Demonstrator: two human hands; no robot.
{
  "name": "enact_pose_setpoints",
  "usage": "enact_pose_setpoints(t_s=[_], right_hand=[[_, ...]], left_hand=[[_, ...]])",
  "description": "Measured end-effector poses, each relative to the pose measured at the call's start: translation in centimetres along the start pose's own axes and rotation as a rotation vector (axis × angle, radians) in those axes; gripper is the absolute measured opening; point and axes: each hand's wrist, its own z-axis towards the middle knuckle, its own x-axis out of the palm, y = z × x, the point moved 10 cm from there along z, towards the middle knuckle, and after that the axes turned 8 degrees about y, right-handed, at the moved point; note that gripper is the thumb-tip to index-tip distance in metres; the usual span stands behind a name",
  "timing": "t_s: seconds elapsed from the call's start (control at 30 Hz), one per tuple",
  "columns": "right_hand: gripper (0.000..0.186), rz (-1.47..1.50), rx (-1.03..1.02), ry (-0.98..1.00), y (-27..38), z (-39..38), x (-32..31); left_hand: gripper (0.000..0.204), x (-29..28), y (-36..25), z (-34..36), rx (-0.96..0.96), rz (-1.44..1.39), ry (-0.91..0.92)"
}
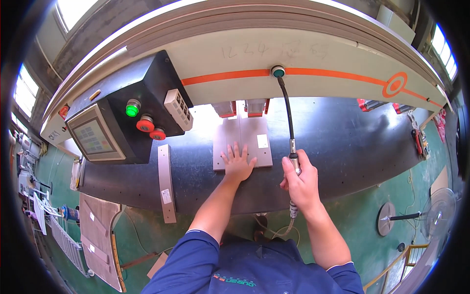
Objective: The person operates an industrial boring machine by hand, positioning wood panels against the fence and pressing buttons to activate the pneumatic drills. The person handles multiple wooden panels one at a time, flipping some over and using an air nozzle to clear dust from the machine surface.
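Note:
My left hand [237, 164] lies flat with fingers spread on two grey-brown panels [252, 128], set side by side on the dark worktable [333, 147]. A white label [263, 141] is stuck on the right panel. The panels' far ends reach toward clamp blocks [255, 107] under the machine beam. My right hand [303, 181] is closed round the metal body of an air blow gun [292, 161] with a hose coupling below the fist. Its long black nozzle [288, 108] points away from me. The tip overlaps a round green button [278, 71]; whether they touch I cannot tell.
A narrow grey strip panel [166, 183] with a label lies left of the panels. Beyond it juts a black control box [132, 108] with a screen, a lit green button and red buttons. Tools [418, 139] lie at the right table end. Boards [98, 240] stand lower left.

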Motion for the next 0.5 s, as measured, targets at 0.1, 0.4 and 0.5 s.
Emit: enact_pose_setpoints(t_s=[0.1, 0.4, 0.5], right_hand=[[0.025, 0.001, 0.047, 0.012, -0.2, 0.3, 0.3], [0.024, 0.194, 0.113, 0.06, 0.2, 0.6, 1.0], [0.024, 0.266, 0.15, 0.106, 0.1, 0.6, 1.6]], left_hand=[[0.072, 0.0, 0.0, 0.1, -0.002, 0.004, 0.01], [0.073, -0.1, -0.1, -0.4, -0.009, -0.007, 0.027], [0.072, 0.3, 0.1, -0.5, -0.008, -0.005, 0.017]])
